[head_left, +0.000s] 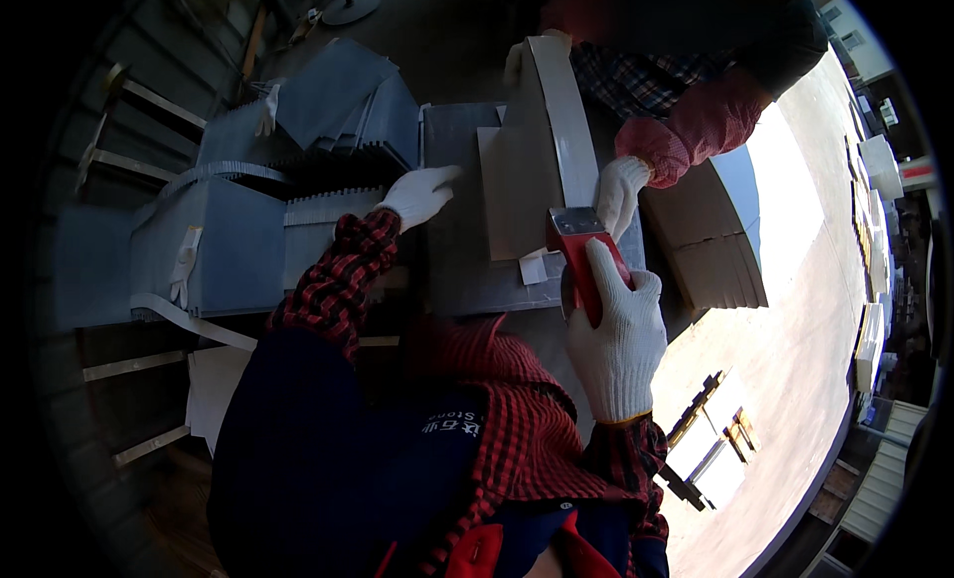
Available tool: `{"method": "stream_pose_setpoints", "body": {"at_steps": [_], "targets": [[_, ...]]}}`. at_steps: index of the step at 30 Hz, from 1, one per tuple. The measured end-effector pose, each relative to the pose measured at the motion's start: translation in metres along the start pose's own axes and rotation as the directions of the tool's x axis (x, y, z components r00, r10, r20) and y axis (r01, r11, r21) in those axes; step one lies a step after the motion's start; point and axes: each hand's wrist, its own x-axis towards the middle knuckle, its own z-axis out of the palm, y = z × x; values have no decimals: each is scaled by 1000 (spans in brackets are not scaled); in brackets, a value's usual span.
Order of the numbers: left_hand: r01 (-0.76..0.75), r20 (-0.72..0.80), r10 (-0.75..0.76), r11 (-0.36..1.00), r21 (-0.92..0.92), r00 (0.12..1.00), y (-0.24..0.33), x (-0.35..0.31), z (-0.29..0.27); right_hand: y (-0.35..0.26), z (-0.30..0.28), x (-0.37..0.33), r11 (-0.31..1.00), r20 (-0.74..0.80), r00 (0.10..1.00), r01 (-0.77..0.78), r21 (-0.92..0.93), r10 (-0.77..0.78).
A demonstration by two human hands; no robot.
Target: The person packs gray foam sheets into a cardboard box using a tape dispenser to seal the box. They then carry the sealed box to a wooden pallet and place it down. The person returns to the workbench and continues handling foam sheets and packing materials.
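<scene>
A grey-brown folded cardboard piece (532, 165) stands on the dark work table (452, 250) in front of me. My right hand (621, 344), in a white knit glove, is closed round a red hand tool with a flat metal end (586, 260); its exact kind is unclear. That metal end is close to the cardboard's near right corner. My left hand (417, 197), also gloved, reaches over the table's left edge with fingers stretched out and nothing visible in them. Across the table, a co-worker's gloved hand (621, 190) is at the cardboard's right side.
Stacks of grey cardboard sheets (243, 245) with slotted edges lie on my left, a loose white glove (185, 265) on them. Another cardboard stack (706, 245) stands right of the table. A small white piece (533, 269) lies by the cardboard's near edge.
</scene>
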Motion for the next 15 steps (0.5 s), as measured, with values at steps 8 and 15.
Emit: {"method": "stream_pose_setpoints", "body": {"at_steps": [8,15], "targets": [[-657,-230,801,588,471,553,120,6,-29,12,-15,-87,997,25,998,-54,59,53],[-704,234,749,398,589,619,148,22,-20,18,-3,-114,995,36,995,-96,9,96]]}}
